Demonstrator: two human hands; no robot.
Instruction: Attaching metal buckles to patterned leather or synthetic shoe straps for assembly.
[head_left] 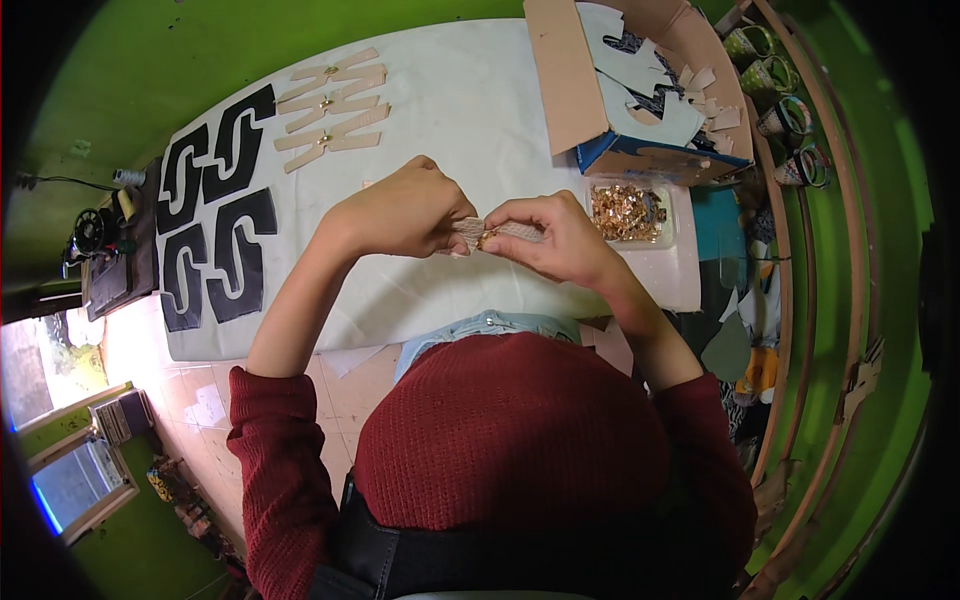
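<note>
Over the near middle of the table, my left hand [405, 212] is closed on a short beige strap [466, 232], its fingers curled under. My right hand [556, 236] pinches the same beige work from the other side, where a small gold-coloured metal fitting [487, 240] shows between thumb and fingertips. Part of the beige material lies hidden inside both hands. Farther off to the left, three finished-looking sets of crossed beige straps [350, 131] lie in a column, each with a gold fitting at its centre.
Several black S-shaped cutouts [238, 255] lie at the table's left. Right of my right hand, a clear plastic tray [668, 240] holds many gold metal pieces. Behind it stands an open cardboard box [567, 75] of material scraps. A wooden rack [775, 400] runs along the right wall.
</note>
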